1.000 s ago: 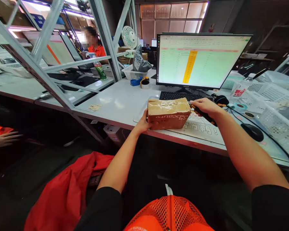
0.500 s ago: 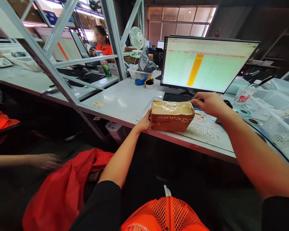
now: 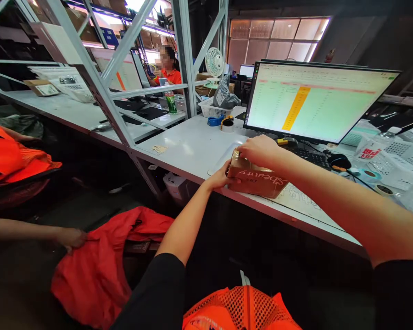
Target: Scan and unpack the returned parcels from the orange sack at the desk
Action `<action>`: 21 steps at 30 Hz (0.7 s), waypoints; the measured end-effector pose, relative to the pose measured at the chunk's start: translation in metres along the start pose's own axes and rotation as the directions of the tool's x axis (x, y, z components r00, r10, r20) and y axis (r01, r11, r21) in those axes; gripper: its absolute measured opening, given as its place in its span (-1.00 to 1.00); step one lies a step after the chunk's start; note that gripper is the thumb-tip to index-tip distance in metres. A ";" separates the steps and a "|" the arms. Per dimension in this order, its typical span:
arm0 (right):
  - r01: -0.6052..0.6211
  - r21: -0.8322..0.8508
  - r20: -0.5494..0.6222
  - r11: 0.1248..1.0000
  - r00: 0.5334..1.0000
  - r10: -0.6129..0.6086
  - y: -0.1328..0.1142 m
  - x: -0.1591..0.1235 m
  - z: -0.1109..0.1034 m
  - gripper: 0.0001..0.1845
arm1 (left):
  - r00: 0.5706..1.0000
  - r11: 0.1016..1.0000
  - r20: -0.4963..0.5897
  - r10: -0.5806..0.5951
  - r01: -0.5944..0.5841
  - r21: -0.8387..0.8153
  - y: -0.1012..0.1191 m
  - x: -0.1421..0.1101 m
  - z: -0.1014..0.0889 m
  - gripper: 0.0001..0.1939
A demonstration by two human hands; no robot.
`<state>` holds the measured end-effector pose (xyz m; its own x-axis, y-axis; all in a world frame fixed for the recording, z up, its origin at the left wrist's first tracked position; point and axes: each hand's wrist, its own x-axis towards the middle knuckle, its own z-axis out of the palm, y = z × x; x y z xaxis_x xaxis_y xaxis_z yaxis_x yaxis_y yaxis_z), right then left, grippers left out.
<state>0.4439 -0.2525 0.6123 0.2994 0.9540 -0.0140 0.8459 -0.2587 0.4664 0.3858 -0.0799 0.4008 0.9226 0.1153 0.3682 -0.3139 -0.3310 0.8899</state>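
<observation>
A small brown cardboard box point(image 3: 261, 181) wrapped in clear tape, with white lettering on its front, sits at the near edge of the white desk point(image 3: 189, 146). My left hand point(image 3: 220, 179) grips its left end. My right hand point(image 3: 259, 150) lies over the top of the box with the fingers curled down on it. A black handheld scanner with an orange trim point(image 3: 337, 162) lies on the desk to the right, beside the keyboard point(image 3: 309, 157).
A monitor point(image 3: 313, 103) with a green spreadsheet stands behind the box. Tape rolls point(image 3: 223, 123), a white basket point(image 3: 213, 109) and a fan sit at the back. White baskets point(image 3: 409, 156) crowd the right. Another person's hand point(image 3: 70, 237) touches a red bag point(image 3: 103, 266) on the floor at left.
My right hand left the scanner and came left onto the top of the box. The view swung left. The other person's hand reached the red bag.
</observation>
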 end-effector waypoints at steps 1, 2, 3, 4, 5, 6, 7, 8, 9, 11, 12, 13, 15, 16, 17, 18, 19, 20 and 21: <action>0.004 -0.011 0.020 1.000 1.000 -0.004 0.004 -0.003 0.001 -0.65 | 1.000 1.000 0.003 0.001 -0.001 -0.002 0.001 0.000 0.000 0.23; 0.008 -0.024 0.046 1.000 0.999 -0.007 0.009 -0.008 0.003 -0.68 | 1.000 1.000 0.007 0.002 -0.002 -0.010 0.002 0.000 0.000 0.24; 0.009 -0.036 0.075 0.999 0.997 -0.007 0.018 -0.014 0.006 -0.71 | 1.000 1.000 0.011 0.003 -0.002 -0.022 0.004 0.000 0.000 0.24; 0.005 -0.041 0.103 0.999 0.995 -0.001 0.030 -0.021 0.012 -0.74 | 1.000 0.999 0.012 0.002 -0.001 -0.032 0.005 0.000 0.001 0.25; -0.008 -0.038 0.129 0.999 0.992 0.012 0.045 -0.030 0.018 -0.79 | 1.000 0.999 0.009 0.001 -0.001 -0.038 0.006 0.000 0.001 0.25; -0.035 -0.028 0.154 0.999 0.987 0.039 0.062 -0.042 0.027 -0.84 | 1.000 0.999 0.004 0.002 -0.002 -0.040 0.007 0.001 0.001 0.24; -0.082 -0.009 0.176 0.997 0.981 0.083 0.081 -0.056 0.037 -0.88 | 1.000 0.999 0.001 0.005 -0.005 -0.040 0.007 0.002 0.001 0.24; -0.144 0.008 0.202 0.989 0.969 0.140 0.099 -0.072 0.049 -0.91 | 1.000 0.999 0.002 0.010 -0.010 -0.040 0.006 0.003 0.000 0.23; -0.224 0.016 0.238 0.975 0.947 0.213 0.117 -0.090 0.061 -0.87 | 1.000 0.999 0.008 0.014 -0.014 -0.042 0.006 0.003 -0.001 0.23; -0.366 0.019 0.297 0.930 0.890 0.344 0.140 -0.128 0.086 -0.74 | 0.999 0.999 0.036 0.013 -0.012 -0.043 0.007 0.003 -0.003 0.26; -0.411 0.021 0.315 0.912 0.868 0.384 0.145 -0.147 0.099 -0.71 | 0.999 1.000 0.033 0.007 -0.006 -0.030 0.010 0.002 -0.004 0.31; -0.448 0.034 0.316 0.893 0.853 0.416 0.146 -0.164 0.111 -0.72 | 1.000 1.000 0.005 0.004 -0.004 -0.001 0.016 0.000 -0.004 0.38; -0.509 0.063 0.304 0.858 0.829 0.469 0.135 -0.189 0.137 -0.74 | 0.989 0.991 -0.136 0.051 -0.033 0.129 0.039 -0.007 0.001 0.46; -0.534 0.075 0.297 0.842 0.818 0.492 0.126 -0.196 0.149 -0.71 | 0.968 0.971 -0.223 0.118 -0.065 0.231 0.054 -0.012 0.008 0.42; -0.549 0.087 0.287 0.831 0.813 0.507 0.116 -0.198 0.162 -0.68 | 0.934 0.932 -0.288 0.210 -0.102 0.349 0.071 -0.016 0.016 0.31; -0.561 0.103 0.271 0.821 0.810 0.520 0.106 -0.196 0.174 -0.65 | 0.899 0.872 -0.308 0.311 -0.141 0.469 0.088 -0.019 0.028 0.14; -0.571 0.120 0.252 0.812 0.809 0.531 0.097 -0.191 0.185 -0.62 | 0.872 0.801 -0.285 0.397 -0.178 0.571 0.104 -0.020 0.040 -0.04; -0.579 0.139 0.230 0.804 0.808 0.542 0.088 -0.184 0.194 -0.59 | 0.859 0.729 -0.234 0.454 -0.208 0.652 0.117 -0.019 0.054 -0.19; -0.588 0.159 0.208 0.793 0.805 0.555 0.081 -0.175 0.203 -0.56 | 0.854 0.670 -0.195 0.482 -0.215 0.711 0.126 -0.017 0.068 -0.28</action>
<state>0.5491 -0.4710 0.4731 0.8028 0.5928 0.0637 0.5648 -0.7903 0.2376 0.3459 -0.1867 0.4882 0.5931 0.1217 0.7959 -0.2494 -0.9121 0.3253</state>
